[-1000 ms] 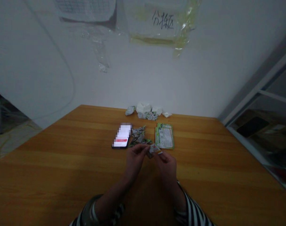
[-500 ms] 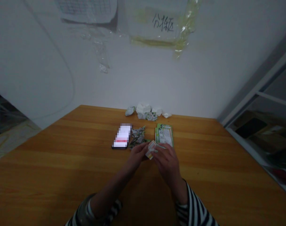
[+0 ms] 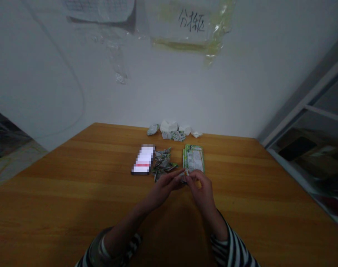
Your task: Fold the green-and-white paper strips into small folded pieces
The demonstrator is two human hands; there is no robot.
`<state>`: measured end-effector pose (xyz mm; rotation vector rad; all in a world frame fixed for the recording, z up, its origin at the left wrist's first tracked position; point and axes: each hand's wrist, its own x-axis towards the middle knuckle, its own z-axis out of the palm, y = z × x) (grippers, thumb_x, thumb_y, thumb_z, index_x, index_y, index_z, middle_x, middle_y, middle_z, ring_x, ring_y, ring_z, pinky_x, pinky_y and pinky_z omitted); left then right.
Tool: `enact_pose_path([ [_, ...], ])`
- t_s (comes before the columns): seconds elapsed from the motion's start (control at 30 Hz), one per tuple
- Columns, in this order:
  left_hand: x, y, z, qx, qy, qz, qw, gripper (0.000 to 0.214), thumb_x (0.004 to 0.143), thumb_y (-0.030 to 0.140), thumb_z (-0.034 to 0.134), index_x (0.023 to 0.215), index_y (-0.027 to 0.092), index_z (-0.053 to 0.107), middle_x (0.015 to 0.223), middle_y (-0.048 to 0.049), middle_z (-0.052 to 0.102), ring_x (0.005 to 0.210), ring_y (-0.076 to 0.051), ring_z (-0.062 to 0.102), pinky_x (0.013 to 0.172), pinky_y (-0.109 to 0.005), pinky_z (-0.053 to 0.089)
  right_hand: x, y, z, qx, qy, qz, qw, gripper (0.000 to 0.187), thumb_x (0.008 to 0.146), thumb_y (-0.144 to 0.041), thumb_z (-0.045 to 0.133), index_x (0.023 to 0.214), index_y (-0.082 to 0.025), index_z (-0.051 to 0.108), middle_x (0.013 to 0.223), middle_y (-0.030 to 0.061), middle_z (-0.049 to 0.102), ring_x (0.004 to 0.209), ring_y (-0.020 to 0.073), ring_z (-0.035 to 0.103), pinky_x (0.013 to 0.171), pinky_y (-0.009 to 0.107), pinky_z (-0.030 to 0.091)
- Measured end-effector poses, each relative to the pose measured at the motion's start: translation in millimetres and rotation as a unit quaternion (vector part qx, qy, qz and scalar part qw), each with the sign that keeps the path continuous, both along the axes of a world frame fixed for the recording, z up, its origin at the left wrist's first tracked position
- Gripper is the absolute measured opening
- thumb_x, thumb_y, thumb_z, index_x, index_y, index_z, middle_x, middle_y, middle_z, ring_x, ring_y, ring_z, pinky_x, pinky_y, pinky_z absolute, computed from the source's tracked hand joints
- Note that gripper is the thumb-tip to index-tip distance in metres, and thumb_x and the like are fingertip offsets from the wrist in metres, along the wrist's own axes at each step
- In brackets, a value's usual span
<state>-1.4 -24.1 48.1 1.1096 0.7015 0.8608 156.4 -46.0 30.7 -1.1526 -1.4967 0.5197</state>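
Observation:
Between my two hands is a small white piece of printed paper or wrapper with orange marks, mostly hidden by the fingers. My left hand is closed on its left side, fingers pressed together. My right hand pinches its right side between thumb and fingers. Just beyond my left hand lies a pile of crumpled, torn printed wrappers. Past my right hand a stack of flat green-and-white packets rests on the wooden table.
A phone with a lit, blurred screen lies left of the crumpled pile. Along the wall at the back sit crumpled white tissues and folded printed scraps. A shelf stands to the right of the table.
The white printed piece was spread and more visible; now it is smaller between my fingers. Both hands have shifted slightly right, and my left fingers lie straighter across it.

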Motion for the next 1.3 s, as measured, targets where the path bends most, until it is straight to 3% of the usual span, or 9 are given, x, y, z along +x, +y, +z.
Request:
enact_pose_path([
  [0.13,5,-2,0.2,-0.032,-0.064,0.023,0.997,0.039,0.081,0.039,0.065,0.115,0.019,0.067,0.117,-0.0087,0.068,0.108,-0.026,0.062,0.101,-0.042,0.042,-4,-3,4.4,0.032,-0.003,-0.012,0.999,0.014,0.085,-0.017,0.058,0.071,-0.020,0.058,0.076,0.0021,0.058,0.078,0.0186,0.054,0.072,0.031,0.042],
  [0.3,8,-3,1.2,-0.057,-0.106,0.005,0.993,0.037,0.087,0.036,0.060,0.118,0.017,0.065,0.122,-0.0118,0.065,0.112,-0.026,0.060,0.104,-0.043,0.039,-5,-4,5.1,0.039,0.012,-0.035,0.999,0.011,0.082,-0.015,0.060,0.072,-0.020,0.060,0.079,0.0028,0.058,0.081,0.0194,0.056,0.076,0.034,0.043],
  [0.5,11,-6,1.0,-0.054,-0.133,-0.002,0.990,0.034,0.086,0.033,0.061,0.117,0.019,0.065,0.125,-0.0114,0.063,0.115,-0.027,0.058,0.106,-0.044,0.037,-6,-5,7.8,0.038,0.045,-0.073,0.996,0.010,0.080,-0.017,0.064,0.070,-0.020,0.063,0.077,0.0025,0.057,0.078,0.0189,0.056,0.073,0.032,0.045],
  [0.73,12,-9,0.0,-0.023,-0.103,0.025,0.994,0.034,0.084,0.036,0.063,0.114,0.020,0.066,0.126,-0.0109,0.062,0.115,-0.029,0.058,0.103,-0.046,0.040,-9,-5,11.4,0.044,0.049,-0.094,0.993,0.012,0.079,-0.022,0.067,0.068,-0.020,0.063,0.076,0.0023,0.057,0.077,0.0187,0.056,0.071,0.032,0.046],
  [1.0,16,-11,-0.2,0.042,-0.027,0.088,0.995,0.037,0.084,0.043,0.060,0.112,0.019,0.066,0.117,-0.0082,0.066,0.104,-0.025,0.063,0.095,-0.038,0.048,-15,-3,8.0,0.039,0.057,-0.111,0.991,0.013,0.080,-0.023,0.066,0.068,-0.019,0.062,0.078,0.0024,0.056,0.079,0.0186,0.056,0.074,0.032,0.046],
  [1.07,16,-12,-0.5,0.061,-0.005,0.095,0.994,0.038,0.085,0.043,0.057,0.114,0.019,0.064,0.116,-0.0084,0.066,0.103,-0.025,0.063,0.094,-0.037,0.048,-16,-2,6.7,0.030,0.067,-0.140,0.987,0.011,0.076,-0.027,0.069,0.077,-0.019,0.062,0.088,0.0041,0.057,0.087,0.0200,0.056,0.079,0.034,0.045],
  [1.13,14,-12,1.0,0.103,0.029,0.108,0.988,0.037,0.089,0.042,0.052,0.116,0.019,0.063,0.118,-0.0082,0.065,0.107,-0.025,0.061,0.095,-0.036,0.047,-16,0,4.8,-0.003,0.103,-0.158,0.982,0.026,0.071,-0.032,0.073,0.089,-0.019,0.059,0.092,0.0047,0.058,0.088,0.0201,0.056,0.076,0.033,0.046],
  [1.2,12,-12,4.4,0.166,0.076,0.120,0.976,0.035,0.091,0.038,0.048,0.116,0.019,0.063,0.118,-0.0075,0.065,0.112,-0.025,0.057,0.099,-0.035,0.042,-15,2,2.9,-0.082,0.155,-0.100,0.979,0.031,0.071,-0.039,0.072,0.088,-0.018,0.058,0.079,0.0021,0.060,0.071,0.0171,0.058,0.063,0.028,0.048],
  [1.3,8,-12,10.1,0.229,0.126,0.103,0.960,0.034,0.093,0.034,0.046,0.118,0.020,0.063,0.116,-0.0069,0.066,0.117,-0.025,0.053,0.105,-0.034,0.035,-14,3,3.1,-0.205,0.208,0.052,0.955,0.035,0.076,-0.049,0.065,0.064,-0.017,0.057,0.049,-0.0022,0.055,0.041,0.0115,0.051,0.040,0.022,0.040],
])
